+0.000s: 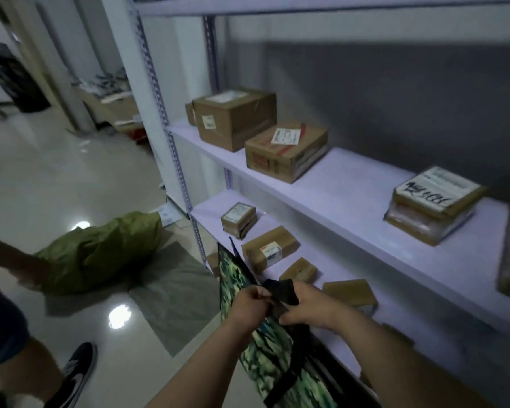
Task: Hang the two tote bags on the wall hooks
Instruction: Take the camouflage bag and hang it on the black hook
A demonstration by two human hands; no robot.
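Observation:
A green camouflage tote bag (265,360) with black trim and black straps hangs in front of me beside the lower shelf. My left hand (248,304) pinches the black strap (280,293) from the left. From the right, my right hand (309,307) grips the same strap. Both hands are closed on the fabric, close together. No second tote bag and no wall hooks are in view.
A white metal shelving unit (351,184) on the right holds several cardboard parcels on two levels. On the glossy floor lies a stuffed green sack (100,254) over a grey sheet. Another person's leg and black shoe (74,375) stand at the lower left.

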